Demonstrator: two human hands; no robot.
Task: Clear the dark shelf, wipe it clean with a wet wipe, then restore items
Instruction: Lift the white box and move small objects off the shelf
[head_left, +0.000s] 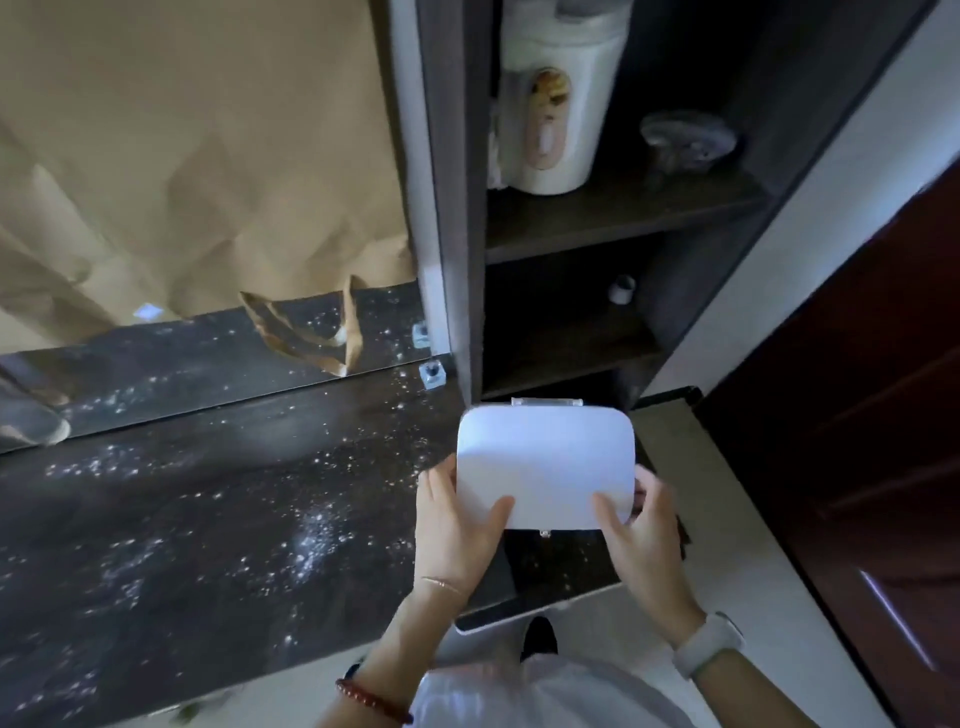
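Both hands are held out in front of the body, just below the bottom of the dark shelf (613, 218). A white box (545, 462) with rounded corners is gripped between them. The left hand (457, 525) is closed on the box's near left corner, thumb laid across the lid and fingers tucked beneath. The right hand (641, 525) is closed on the near right corner in the same way, thumb on top. A thin chain and a red bead bracelet (371, 701) are worn on the left forearm; a pale watch (709, 644) is worn on the right wrist.

The fingers under the box are hidden. A clear hinge or clasp is seen at the far edge of the box; its exact form cannot be made out. On the upper board of the shelf a white canister (558, 104) is seen, cut off at the top edge, with a blurred grey object (685, 137) to its right. A small white item (622, 288) sits on the lower board, too dim to identify.

The box is held over a dark countertop (208, 519) speckled with glittering flecks. A mirror (197, 156) stands behind the countertop. A dark reddish door (872, 415) is at the right.
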